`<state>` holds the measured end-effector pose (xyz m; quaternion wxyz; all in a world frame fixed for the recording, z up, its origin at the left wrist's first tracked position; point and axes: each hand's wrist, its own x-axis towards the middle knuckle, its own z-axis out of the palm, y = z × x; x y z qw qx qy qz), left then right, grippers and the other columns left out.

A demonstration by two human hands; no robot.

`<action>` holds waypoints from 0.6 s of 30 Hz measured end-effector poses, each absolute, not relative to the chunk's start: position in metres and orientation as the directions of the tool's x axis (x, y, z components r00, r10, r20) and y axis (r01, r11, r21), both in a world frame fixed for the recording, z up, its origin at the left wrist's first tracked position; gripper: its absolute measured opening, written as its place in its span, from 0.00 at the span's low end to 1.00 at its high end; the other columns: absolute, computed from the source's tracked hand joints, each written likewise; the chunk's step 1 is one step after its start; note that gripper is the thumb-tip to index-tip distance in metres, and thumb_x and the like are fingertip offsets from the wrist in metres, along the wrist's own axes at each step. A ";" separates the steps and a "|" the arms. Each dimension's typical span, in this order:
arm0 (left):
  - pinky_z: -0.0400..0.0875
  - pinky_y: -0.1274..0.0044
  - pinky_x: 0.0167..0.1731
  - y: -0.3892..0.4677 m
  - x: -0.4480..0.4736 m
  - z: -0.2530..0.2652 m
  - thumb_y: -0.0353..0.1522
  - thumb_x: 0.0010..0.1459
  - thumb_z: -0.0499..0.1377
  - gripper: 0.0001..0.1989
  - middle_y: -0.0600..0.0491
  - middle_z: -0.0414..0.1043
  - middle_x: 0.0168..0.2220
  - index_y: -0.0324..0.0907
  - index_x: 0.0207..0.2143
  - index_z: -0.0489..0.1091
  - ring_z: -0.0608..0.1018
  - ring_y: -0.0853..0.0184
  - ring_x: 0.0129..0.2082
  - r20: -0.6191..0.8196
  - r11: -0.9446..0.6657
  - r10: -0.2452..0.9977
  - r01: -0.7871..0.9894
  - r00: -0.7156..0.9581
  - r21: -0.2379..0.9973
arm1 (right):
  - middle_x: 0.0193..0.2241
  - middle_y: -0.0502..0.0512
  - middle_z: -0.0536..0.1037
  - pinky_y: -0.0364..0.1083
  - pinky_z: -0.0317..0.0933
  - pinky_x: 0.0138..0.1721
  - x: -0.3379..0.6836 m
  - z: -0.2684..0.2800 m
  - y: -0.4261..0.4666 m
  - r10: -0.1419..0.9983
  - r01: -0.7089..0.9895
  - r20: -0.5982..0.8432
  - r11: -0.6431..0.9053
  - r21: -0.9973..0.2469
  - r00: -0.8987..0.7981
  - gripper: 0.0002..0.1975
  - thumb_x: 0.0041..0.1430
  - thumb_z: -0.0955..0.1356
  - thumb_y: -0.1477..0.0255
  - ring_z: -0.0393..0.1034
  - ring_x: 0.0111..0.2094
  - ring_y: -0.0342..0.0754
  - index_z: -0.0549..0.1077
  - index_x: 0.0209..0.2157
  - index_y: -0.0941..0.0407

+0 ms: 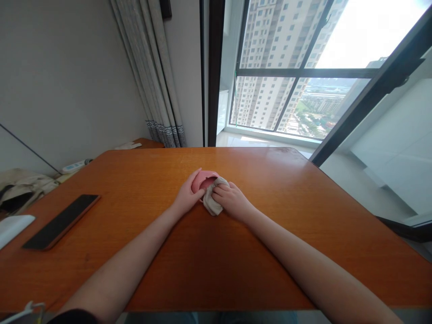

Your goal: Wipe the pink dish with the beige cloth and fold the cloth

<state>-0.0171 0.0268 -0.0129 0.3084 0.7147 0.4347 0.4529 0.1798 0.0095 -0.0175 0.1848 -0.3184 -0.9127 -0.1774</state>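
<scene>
Carefully, two bare hands work near the middle of a wooden table (162, 175) on a pink bowl-shaped piece (204, 176), its hollow turned toward the wearer. The left hand (187, 194) curls around the piece's left side; the right hand (233, 202) grips a bunched pale cloth (213, 205) at the right of the opening. A dark flat slab (62, 222) lies well apart at left. Good handling here likely calls for a firm yet gentle left hold, the cloth well gathered, and light, even pressure following the curve, lest the piece slip.
</scene>
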 end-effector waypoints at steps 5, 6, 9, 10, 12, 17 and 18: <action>0.64 0.64 0.52 0.019 -0.002 -0.022 0.40 0.53 0.58 0.42 0.42 0.62 0.55 0.42 0.63 0.37 0.70 0.59 0.52 0.316 -0.335 0.931 0.082 0.182 0.939 | 0.32 0.54 0.73 0.49 0.51 0.40 0.181 -0.023 0.008 0.563 0.699 0.496 0.702 0.136 -0.661 0.07 0.62 0.62 0.74 0.60 0.39 0.48 0.71 0.34 0.56; 0.62 0.65 0.53 0.018 0.001 -0.024 0.40 0.53 0.58 0.42 0.42 0.59 0.57 0.43 0.63 0.37 0.68 0.59 0.54 0.338 -0.353 0.925 0.060 0.175 0.934 | 0.32 0.54 0.73 0.49 0.51 0.40 0.180 -0.024 0.008 0.576 0.714 0.513 0.691 0.110 -0.636 0.07 0.61 0.62 0.74 0.60 0.40 0.48 0.71 0.34 0.56; 0.52 0.67 0.60 0.017 0.005 -0.031 0.38 0.52 0.60 0.39 0.44 0.48 0.63 0.44 0.61 0.43 0.57 0.59 0.61 0.429 -0.441 0.896 0.102 0.117 0.892 | 0.32 0.55 0.73 0.49 0.51 0.41 0.179 -0.024 0.007 0.572 0.711 0.535 0.699 0.078 -0.621 0.07 0.61 0.62 0.74 0.61 0.41 0.49 0.72 0.35 0.56; 0.50 0.67 0.60 0.017 0.004 -0.032 0.37 0.52 0.59 0.38 0.45 0.47 0.63 0.44 0.61 0.45 0.56 0.59 0.62 0.444 -0.455 0.889 0.119 0.108 0.882 | 0.33 0.55 0.73 0.48 0.51 0.41 0.179 -0.023 0.007 0.560 0.700 0.538 0.710 0.080 -0.629 0.07 0.61 0.62 0.74 0.61 0.41 0.48 0.72 0.36 0.56; 0.49 0.66 0.61 0.020 0.001 -0.031 0.37 0.53 0.58 0.35 0.44 0.49 0.62 0.43 0.60 0.47 0.56 0.60 0.62 0.457 -0.469 0.883 0.146 0.109 0.871 | 0.34 0.55 0.73 0.48 0.51 0.41 0.180 -0.020 0.008 0.536 0.681 0.544 0.726 0.093 -0.646 0.08 0.62 0.62 0.73 0.61 0.41 0.48 0.72 0.37 0.56; 0.46 0.66 0.61 0.025 -0.012 -0.019 0.35 0.52 0.59 0.33 0.46 0.52 0.62 0.42 0.59 0.51 0.55 0.60 0.62 0.434 -0.470 0.882 0.260 0.187 0.843 | 0.36 0.55 0.74 0.48 0.51 0.39 0.188 -0.014 0.013 0.491 0.645 0.497 0.738 0.199 -0.715 0.10 0.64 0.59 0.73 0.61 0.39 0.47 0.71 0.37 0.56; 0.46 0.67 0.62 0.024 -0.013 -0.017 0.35 0.52 0.59 0.34 0.46 0.52 0.62 0.42 0.59 0.52 0.55 0.59 0.62 0.425 -0.468 0.882 0.274 0.205 0.840 | 0.34 0.54 0.74 0.48 0.51 0.39 0.189 -0.014 0.014 0.487 0.642 0.491 0.737 0.214 -0.723 0.10 0.64 0.59 0.73 0.61 0.39 0.47 0.71 0.36 0.56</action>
